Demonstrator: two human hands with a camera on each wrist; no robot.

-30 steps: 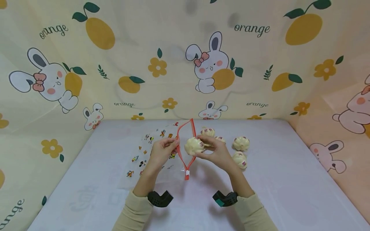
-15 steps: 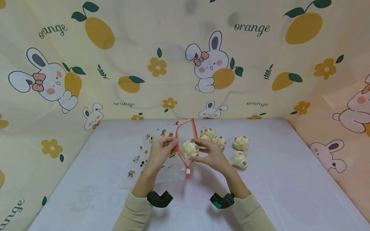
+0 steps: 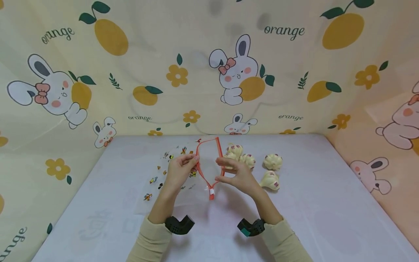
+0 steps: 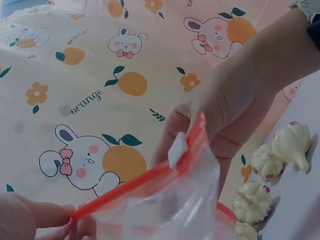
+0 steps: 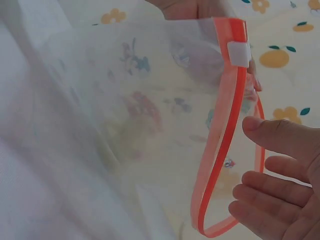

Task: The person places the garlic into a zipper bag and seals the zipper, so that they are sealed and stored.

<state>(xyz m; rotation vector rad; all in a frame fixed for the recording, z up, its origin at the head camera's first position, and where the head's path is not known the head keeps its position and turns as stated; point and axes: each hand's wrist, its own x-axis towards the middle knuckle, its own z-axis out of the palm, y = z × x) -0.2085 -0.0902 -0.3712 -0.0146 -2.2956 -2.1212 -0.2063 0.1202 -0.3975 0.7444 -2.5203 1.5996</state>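
Observation:
A clear slider bag (image 3: pixel 219 147) with an orange-red zip edge and printed cartoon figures stands with its mouth spread wide. My left hand (image 3: pixel 179 171) pinches the near-left side of that edge between thumb and fingers. At the opposite side, my right hand (image 3: pixel 239 176) reaches to the mouth with fingers spread and nothing between them; its thumb (image 5: pixel 255 124) shows apart from the fingers in the right wrist view. Through the cloudy film there, a blurred pale-yellow shape (image 5: pixel 130 140) shows inside the bag. A white slider (image 5: pixel 239 54) sits at the zip's near end.
Several garlic bulbs (image 3: pixel 247 161) cluster just behind my right hand. Farther right lie two more, one rounded bulb (image 3: pixel 273 162) and one bulb with its stem leftward (image 3: pixel 270 181). A patterned cloth wall (image 3: pixel 196 91) rises behind the white table (image 3: pixel 311 218).
The garlic bulb in my right hand moved left into the bag's mouth and left the fingers, which now stand apart. My left hand kept its pinch, shifting slightly left.

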